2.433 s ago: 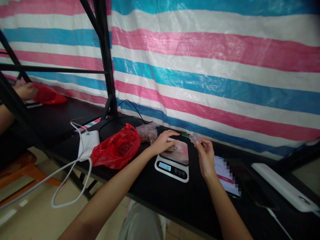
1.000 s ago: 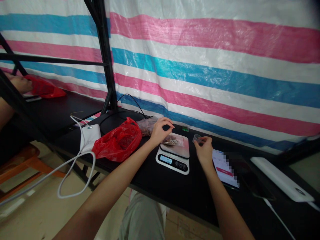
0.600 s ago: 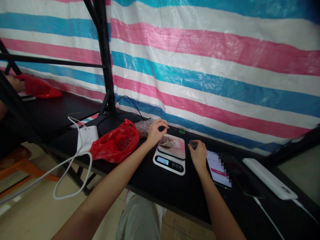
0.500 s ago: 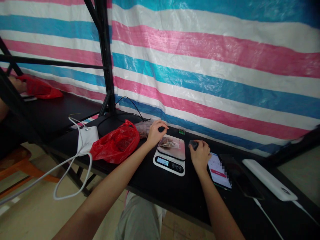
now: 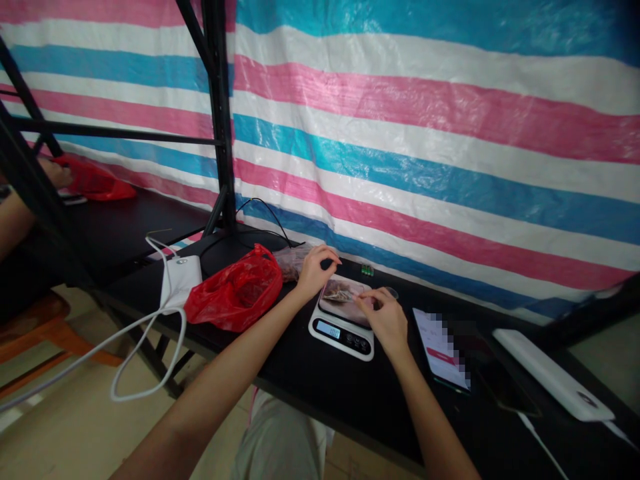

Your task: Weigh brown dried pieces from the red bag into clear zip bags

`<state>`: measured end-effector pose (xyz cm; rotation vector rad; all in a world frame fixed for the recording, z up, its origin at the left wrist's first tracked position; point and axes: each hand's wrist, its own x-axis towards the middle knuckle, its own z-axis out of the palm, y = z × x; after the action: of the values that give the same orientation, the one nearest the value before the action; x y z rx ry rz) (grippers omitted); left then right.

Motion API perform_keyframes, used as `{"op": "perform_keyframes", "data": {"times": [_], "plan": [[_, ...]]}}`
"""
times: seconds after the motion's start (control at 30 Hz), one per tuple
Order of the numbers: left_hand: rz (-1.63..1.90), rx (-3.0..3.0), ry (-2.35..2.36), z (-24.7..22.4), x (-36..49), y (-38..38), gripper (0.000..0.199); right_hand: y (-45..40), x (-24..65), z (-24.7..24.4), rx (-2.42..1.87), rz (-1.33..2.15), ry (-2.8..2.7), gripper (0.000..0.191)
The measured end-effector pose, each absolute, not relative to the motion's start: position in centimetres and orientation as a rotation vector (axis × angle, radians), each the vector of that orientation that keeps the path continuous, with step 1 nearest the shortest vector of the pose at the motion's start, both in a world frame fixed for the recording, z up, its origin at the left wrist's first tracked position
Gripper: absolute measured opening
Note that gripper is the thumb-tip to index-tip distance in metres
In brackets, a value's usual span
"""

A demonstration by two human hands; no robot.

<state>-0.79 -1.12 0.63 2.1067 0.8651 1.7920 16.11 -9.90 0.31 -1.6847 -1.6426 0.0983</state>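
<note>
A white kitchen scale with a lit display lies on the black table in front of me. On its plate rests a small clear plastic bag with brownish and pale contents. My right hand reaches over the plate's right side, thumb and forefinger pinched at the bag's right edge. Beyond the plate's far left corner is my left hand, its thumb and forefinger curled together; anything between the tips is too small to make out. A clear, rounded piece shows just behind my right hand.
A red plastic bag stands open left of the scale, beside a white power adapter with cables. Behind lie a clear bag and small green items. Rightward are a lit phone, a dark phone and a white bar.
My right hand has moved left from beside the scale onto the small bag's right edge. My left hand keeps nearly the same place. The view has shifted slightly.
</note>
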Motion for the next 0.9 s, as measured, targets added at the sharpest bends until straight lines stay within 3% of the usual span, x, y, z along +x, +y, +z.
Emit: {"op": "perform_keyframes", "data": {"times": [0.23, 0.43, 0.7, 0.9], "plan": [[1.737, 2.125, 0.855, 0.4, -0.6, -1.1, 0.015, -9.5, 17.0, 0.0, -1.882, 0.167, -1.594, 0.037], [1.548, 2.156, 0.896, 0.3, -0.4, -1.3, 0.013, -8.8, 16.8, -1.1, -1.563, 0.309, -1.655, 0.032], [1.001, 1.826, 0.590, 0.0, 0.3, -1.8, 0.040, -9.9, 16.2, 0.3, -1.239, 0.164, -1.661, 0.024], [1.049, 1.675, 0.447, 0.6, 0.3, -2.2, 0.045, -9.6, 16.5, 0.1, -1.197, 0.213, -1.477, 0.020]]}}
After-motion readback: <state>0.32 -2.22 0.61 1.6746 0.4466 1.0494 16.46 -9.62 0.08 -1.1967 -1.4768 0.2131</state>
